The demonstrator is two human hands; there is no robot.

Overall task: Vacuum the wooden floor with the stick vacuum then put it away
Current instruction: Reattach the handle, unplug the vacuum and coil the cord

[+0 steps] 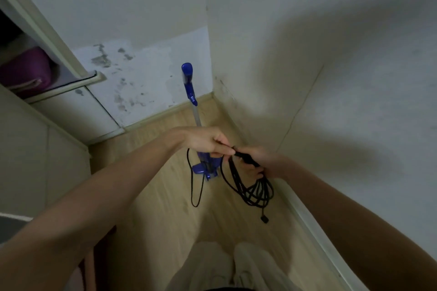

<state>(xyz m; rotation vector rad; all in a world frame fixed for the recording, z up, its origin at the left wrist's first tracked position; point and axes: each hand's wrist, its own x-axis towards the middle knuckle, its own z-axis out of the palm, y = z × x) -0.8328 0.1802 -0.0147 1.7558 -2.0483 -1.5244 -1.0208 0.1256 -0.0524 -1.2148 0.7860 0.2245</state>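
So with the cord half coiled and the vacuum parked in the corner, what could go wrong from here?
1. The stick vacuum stands unheld in the corner; a tug on the black power cord could topple it.
2. A slack loop of cord hangs low by the vacuum base and may snag.
3. The plug dangles free below the coils, which the right hand grips and the left hand pinches; the coils could slip.

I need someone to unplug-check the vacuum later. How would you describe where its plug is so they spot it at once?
Start at the corner of the room where the blue stick vacuum stands. In front of it, the right hand holds a bundle of black cord loops. The plug is the small black block dangling lowest, below the loops, over the wooden floor.
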